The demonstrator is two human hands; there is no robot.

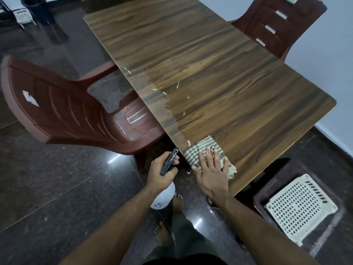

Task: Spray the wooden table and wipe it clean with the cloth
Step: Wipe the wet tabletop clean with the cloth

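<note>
A long wooden table point(200, 60) runs away from me, with small pale scraps scattered on its near half. A green-and-white striped cloth point(202, 148) lies at the table's near corner. My right hand point(212, 173) lies flat on the cloth, fingers spread, pressing it to the wood. My left hand point(162, 171) is just off the table's left edge, shut on a spray bottle point(169, 162) with a dark trigger head and a white body that hangs below the hand. The nozzle points toward the table's corner.
A maroon plastic chair point(63, 111) stands pushed against the table's left side, another chair point(277, 25) at the far right. A white perforated stool point(299, 207) sits on the dark floor at the near right. A dark bin point(38, 8) stands far left. My bare feet are below.
</note>
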